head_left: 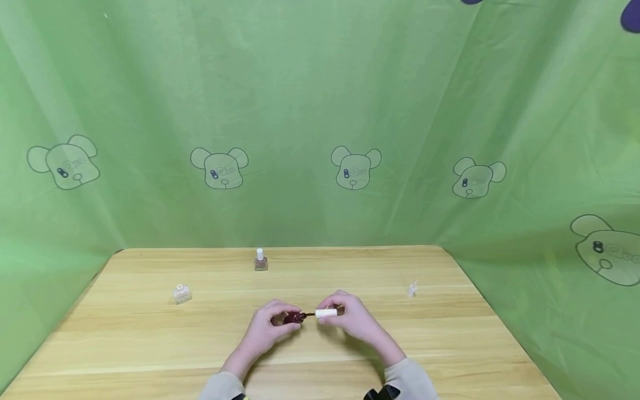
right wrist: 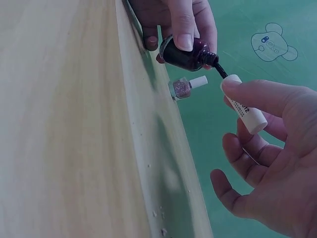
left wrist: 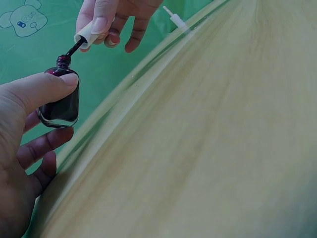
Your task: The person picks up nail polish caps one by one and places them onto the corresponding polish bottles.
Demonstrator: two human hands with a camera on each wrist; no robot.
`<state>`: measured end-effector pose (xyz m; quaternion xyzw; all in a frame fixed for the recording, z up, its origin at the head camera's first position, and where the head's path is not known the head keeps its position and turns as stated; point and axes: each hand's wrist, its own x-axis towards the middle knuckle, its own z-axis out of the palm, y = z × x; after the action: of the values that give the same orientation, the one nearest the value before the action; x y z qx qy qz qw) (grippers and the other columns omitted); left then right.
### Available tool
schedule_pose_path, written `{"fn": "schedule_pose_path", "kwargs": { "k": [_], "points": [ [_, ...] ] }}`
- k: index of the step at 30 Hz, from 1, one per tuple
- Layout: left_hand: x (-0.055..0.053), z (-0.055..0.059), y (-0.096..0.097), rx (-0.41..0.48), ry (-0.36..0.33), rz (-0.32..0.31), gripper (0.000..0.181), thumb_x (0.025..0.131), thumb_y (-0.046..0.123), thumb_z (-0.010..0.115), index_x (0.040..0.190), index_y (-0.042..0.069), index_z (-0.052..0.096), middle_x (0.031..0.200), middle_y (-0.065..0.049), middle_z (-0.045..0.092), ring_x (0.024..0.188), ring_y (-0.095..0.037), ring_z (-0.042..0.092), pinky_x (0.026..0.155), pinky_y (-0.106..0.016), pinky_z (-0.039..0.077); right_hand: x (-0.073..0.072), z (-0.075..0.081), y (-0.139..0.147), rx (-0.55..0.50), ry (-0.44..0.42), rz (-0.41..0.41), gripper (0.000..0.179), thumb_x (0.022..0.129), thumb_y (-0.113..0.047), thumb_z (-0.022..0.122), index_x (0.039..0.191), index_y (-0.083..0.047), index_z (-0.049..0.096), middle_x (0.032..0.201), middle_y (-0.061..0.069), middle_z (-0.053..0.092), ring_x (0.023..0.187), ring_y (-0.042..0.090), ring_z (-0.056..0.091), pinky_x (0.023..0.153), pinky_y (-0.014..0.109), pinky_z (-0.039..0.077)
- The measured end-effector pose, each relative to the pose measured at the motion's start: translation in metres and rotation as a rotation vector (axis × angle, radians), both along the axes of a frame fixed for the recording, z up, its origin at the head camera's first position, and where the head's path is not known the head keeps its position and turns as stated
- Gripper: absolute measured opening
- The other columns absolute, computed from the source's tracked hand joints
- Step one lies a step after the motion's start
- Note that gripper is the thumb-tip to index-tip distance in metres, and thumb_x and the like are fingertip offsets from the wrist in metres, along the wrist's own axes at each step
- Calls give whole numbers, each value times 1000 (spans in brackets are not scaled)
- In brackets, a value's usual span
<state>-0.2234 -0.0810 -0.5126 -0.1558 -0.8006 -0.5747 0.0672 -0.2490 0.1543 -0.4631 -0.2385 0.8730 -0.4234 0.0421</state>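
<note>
1. Right now your left hand (head_left: 267,328) is gripping the dark red polish bottle (head_left: 294,318), thumb and fingers curled round its body, and you are holding it tipped on its side just above the table (head_left: 150,344), near the front edge and well in front of the pink polish bottle (head_left: 260,260).
2. Your right hand (head_left: 350,316) is pinching the white cap (head_left: 326,313) between thumb and fingers, and the brush stem (left wrist: 75,48) is only partly reaching into the bottle's neck, just to the right of the bottle.
3. Because you are tilting the open bottle so far, polish could be running toward the neck and dripping onto the table under it; I judge that the main risk.
4. If you are pulling the cap off-line from the bottle's axis, the wet brush could be scraping the rim, flicking polish onto your left fingers (right wrist: 184,29), or bending its bristles.
5. Your left grip is sitting on smooth glass; if you are loosening it while tugging the cap, the bottle could be slipping and rolling away.
6. A sideways sweep away from the bottle could be knocking over the small clear jar (head_left: 182,293) far to its left or the small clear vial (head_left: 412,289) far to its right.
</note>
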Motion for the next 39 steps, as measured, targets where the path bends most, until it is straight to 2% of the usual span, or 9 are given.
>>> {"fn": "schedule_pose_path", "kwargs": {
  "k": [8, 19, 24, 31, 39],
  "points": [
    [0, 1, 4, -28, -11, 5, 30, 76, 7, 80, 105, 6, 72, 102, -12, 70, 84, -19, 59, 68, -19, 47, 3, -1, -4, 13, 19, 1, 20, 80, -23, 78, 98, -17, 72, 93, -3, 63, 89, 11, 55, 84, 25, 48],
    [0, -1, 0, -22, 26, -56, 32, 75, 24, 82, 106, 17, 74, 101, -3, 70, 85, -8, 58, 69, -18, 48, 7, -3, -13, 34, 51, -15, 21, 79, -24, 79, 97, -15, 73, 91, -3, 63, 88, 13, 54, 81, 25, 44],
    [0, -2, 1, -12, -1, -75, 33, 76, 23, 81, 106, 15, 74, 104, -4, 71, 89, -12, 59, 73, -19, 49, 10, -3, -17, 25, 54, -21, 20, 78, -25, 79, 95, -16, 73, 90, -5, 63, 88, 12, 54, 80, 23, 43],
    [-1, -6, 1, -40, 22, -80, 32, 76, 24, 81, 106, 16, 74, 104, -3, 72, 88, -8, 59, 75, -20, 49, 12, -4, -21, 45, 58, -20, 18, 79, -24, 79, 94, -16, 74, 88, -6, 60, 82, 9, 50, 74, 21, 41],
    [0, -5, 1, -28, 9, -101, 29, 76, 22, 82, 103, 15, 74, 102, -3, 72, 86, -9, 58, 75, -21, 49, 18, 1, -26, 129, 125, 3, 15, 80, -17, 78, 93, -13, 73, 88, -4, 58, 83, 9, 51, 74, 20, 42]
  ]
}}
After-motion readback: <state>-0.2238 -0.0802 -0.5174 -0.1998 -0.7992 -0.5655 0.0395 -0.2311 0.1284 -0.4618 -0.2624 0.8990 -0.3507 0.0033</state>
